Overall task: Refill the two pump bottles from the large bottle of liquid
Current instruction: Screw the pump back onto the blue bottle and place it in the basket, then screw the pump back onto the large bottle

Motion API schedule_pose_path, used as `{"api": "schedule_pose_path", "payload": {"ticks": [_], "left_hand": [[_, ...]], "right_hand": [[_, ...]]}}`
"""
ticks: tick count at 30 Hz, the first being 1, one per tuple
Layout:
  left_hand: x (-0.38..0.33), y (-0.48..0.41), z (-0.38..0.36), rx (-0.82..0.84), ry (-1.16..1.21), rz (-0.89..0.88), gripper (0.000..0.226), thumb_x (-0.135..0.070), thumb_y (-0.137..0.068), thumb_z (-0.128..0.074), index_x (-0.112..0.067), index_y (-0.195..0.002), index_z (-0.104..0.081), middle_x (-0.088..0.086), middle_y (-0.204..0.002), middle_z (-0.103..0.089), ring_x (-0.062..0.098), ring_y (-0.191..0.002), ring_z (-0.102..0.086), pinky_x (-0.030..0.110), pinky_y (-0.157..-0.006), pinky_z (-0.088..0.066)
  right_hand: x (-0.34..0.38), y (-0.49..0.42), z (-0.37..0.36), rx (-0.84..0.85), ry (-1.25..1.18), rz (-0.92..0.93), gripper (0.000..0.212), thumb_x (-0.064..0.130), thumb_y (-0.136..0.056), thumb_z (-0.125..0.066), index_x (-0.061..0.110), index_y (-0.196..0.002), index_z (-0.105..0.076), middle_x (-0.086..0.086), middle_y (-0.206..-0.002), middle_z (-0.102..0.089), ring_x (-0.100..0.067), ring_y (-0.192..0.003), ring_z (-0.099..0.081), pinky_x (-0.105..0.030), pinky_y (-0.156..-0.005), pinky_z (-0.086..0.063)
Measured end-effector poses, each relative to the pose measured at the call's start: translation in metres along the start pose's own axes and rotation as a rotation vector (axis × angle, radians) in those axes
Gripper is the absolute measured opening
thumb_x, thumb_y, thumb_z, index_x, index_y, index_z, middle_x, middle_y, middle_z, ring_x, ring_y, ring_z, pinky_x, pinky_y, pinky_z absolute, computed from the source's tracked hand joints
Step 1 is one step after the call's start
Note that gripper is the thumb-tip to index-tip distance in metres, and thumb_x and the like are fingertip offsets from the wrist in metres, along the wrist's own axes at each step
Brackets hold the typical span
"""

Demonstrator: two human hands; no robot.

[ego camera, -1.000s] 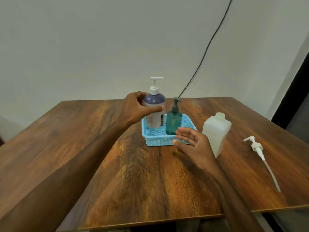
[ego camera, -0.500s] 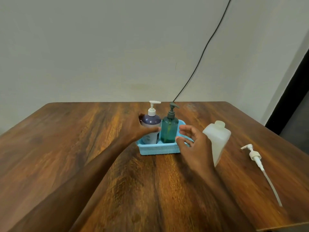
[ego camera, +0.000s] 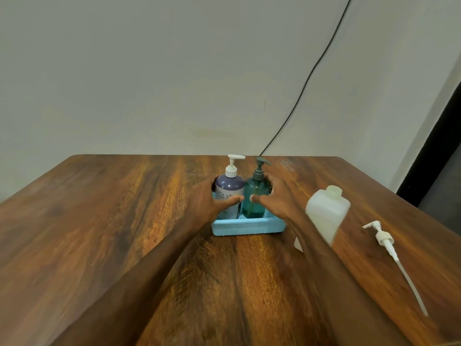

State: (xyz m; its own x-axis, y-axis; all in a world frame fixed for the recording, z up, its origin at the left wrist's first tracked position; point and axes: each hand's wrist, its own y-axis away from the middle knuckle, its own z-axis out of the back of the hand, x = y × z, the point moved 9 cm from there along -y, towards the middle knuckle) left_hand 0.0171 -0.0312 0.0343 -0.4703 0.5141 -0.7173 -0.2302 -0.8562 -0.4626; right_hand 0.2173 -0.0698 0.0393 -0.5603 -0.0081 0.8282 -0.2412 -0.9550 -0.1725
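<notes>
left hand (ego camera: 210, 202): I have it wrapped round the purple pump bottle (ego camera: 229, 196), thumb across the front
right hand (ego camera: 275, 196): I close it on the teal pump bottle (ego camera: 255, 198); fingers curl round, firmness unclear
pump bottles: both upright, side by side in the blue basket (ego camera: 248, 227), pumps on
large bottle (ego camera: 326, 212): white, open neck, stands just right of the basket
loose pump (ego camera: 384, 239): lies on the table (ego camera: 99, 221), right of the large bottle
progress: I judge early; nothing poured, both pumps still to unscrew, two fills left
</notes>
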Motion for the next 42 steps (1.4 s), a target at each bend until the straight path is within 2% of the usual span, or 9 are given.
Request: {"api": "schedule_pose_path", "payload": {"ticks": [2,6,10,14,23,32,35,39,42], "left_hand": [[0.0,0.0,0.0,-0.009,0.002,-0.006,0.073,-0.052,-0.075,-0.089,-0.015,-0.133,-0.066,0.003,-0.129,-0.074,0.015,-0.111,-0.068,0.034,-0.096,-0.059],[-0.002,0.0,0.0,-0.02,-0.001,-0.023,0.073,-0.052,-0.075,-0.089,-0.013,-0.132,-0.067,0.003,-0.126,-0.074,0.017,-0.11,-0.07,0.035,-0.095,-0.06],[0.0,0.0,0.001,-0.029,-0.017,-0.019,0.075,-0.055,-0.074,-0.088,-0.013,-0.133,-0.066,0.003,-0.127,-0.074,0.017,-0.11,-0.069,0.037,-0.095,-0.06],[0.002,-0.001,0.0,-0.023,-0.028,-0.021,0.074,-0.056,-0.074,-0.088,-0.015,-0.132,-0.066,0.002,-0.127,-0.074,0.015,-0.108,-0.068,0.034,-0.093,-0.06],[0.0,0.001,-0.002,-0.021,-0.052,-0.028,0.072,-0.055,-0.076,-0.087,-0.014,-0.132,-0.067,0.004,-0.126,-0.075,0.014,-0.106,-0.068,0.029,-0.089,-0.057],[0.002,0.001,-0.004,-0.008,-0.051,-0.007,0.069,-0.053,-0.076,-0.088,-0.015,-0.129,-0.067,0.003,-0.124,-0.074,0.009,-0.1,-0.064,0.014,-0.079,-0.048],[0.002,0.002,-0.003,0.003,-0.048,0.002,0.069,-0.054,-0.076,-0.088,-0.016,-0.129,-0.067,0.002,-0.124,-0.074,0.008,-0.099,-0.063,0.007,-0.074,-0.042],[0.002,0.001,-0.006,0.045,-0.05,0.021,0.072,-0.058,-0.076,-0.086,-0.016,-0.13,-0.064,0.003,-0.126,-0.073,0.014,-0.105,-0.066,0.015,-0.079,-0.049],[-0.001,0.006,-0.004,0.084,-0.031,0.045,0.082,-0.064,-0.076,-0.081,-0.013,-0.135,-0.058,0.006,-0.132,-0.068,0.019,-0.115,-0.065,0.036,-0.094,-0.057]], "right_hand": [[0.0,0.003,0.006,-0.106,0.035,0.051,0.066,0.025,-0.073,-0.088,0.019,-0.13,-0.057,0.001,-0.122,-0.063,-0.012,-0.105,-0.058,-0.015,-0.078,-0.046],[-0.001,0.012,0.021,-0.356,0.178,0.04,0.075,0.051,-0.062,-0.09,0.019,-0.121,-0.055,0.002,-0.118,-0.059,-0.016,-0.107,-0.056,-0.036,-0.092,-0.052],[0.001,0.006,0.01,-0.226,0.121,0.051,0.071,0.047,-0.072,-0.085,0.021,-0.129,-0.052,-0.001,-0.127,-0.058,-0.02,-0.116,-0.056,-0.04,-0.096,-0.051],[-0.004,-0.001,0.008,-0.051,0.035,0.039,0.066,0.022,-0.077,-0.085,0.02,-0.134,-0.053,0.0,-0.128,-0.061,-0.017,-0.111,-0.059,-0.019,-0.077,-0.045],[-0.005,0.01,0.015,-0.386,0.247,0.01,0.077,0.058,-0.064,-0.086,0.019,-0.124,-0.056,-0.001,-0.121,-0.062,-0.019,-0.11,-0.058,-0.04,-0.096,-0.051],[-0.001,0.015,0.01,-0.449,0.335,-0.04,0.085,0.065,-0.07,-0.078,0.012,-0.13,-0.049,-0.007,-0.126,-0.054,-0.021,-0.113,-0.052,-0.027,-0.085,-0.039],[0.0,0.018,0.008,-0.439,0.335,-0.045,0.084,0.063,-0.074,-0.076,0.011,-0.133,-0.047,-0.008,-0.13,-0.052,-0.022,-0.119,-0.05,-0.03,-0.095,-0.042],[0.003,0.034,0.008,-0.418,0.353,-0.052,0.086,0.061,-0.081,-0.07,0.011,-0.143,-0.039,-0.009,-0.143,-0.045,-0.025,-0.132,-0.044,-0.036,-0.107,-0.041],[0.013,0.058,0.009,-0.435,0.351,-0.03,0.081,0.055,-0.087,-0.066,0.012,-0.147,-0.034,-0.008,-0.148,-0.042,-0.025,-0.136,-0.042,-0.035,-0.108,-0.039]]}}
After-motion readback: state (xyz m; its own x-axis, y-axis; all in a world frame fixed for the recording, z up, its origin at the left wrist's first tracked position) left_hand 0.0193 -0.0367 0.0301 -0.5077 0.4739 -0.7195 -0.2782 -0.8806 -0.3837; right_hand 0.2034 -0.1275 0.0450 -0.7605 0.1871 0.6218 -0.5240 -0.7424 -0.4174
